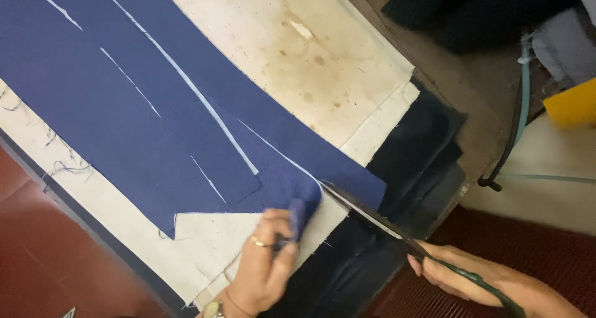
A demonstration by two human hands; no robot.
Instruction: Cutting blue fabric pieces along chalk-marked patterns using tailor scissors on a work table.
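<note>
While my left hand [264, 271] pinches up the blue cloth [143, 107] at the table's [323, 63] near edge to keep it taut, my right hand [456, 271], closed on the scissors [372, 217], slides their blades along the chalk line [279, 150].

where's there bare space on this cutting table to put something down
The widest bare patch is the stained cream table cover, between the blue fabric and the dark cloth pile. A narrow cream strip runs along the near-left edge, littered with threads. It is crowded where the left hand lifts the fabric and the right hand works the scissors.
</note>
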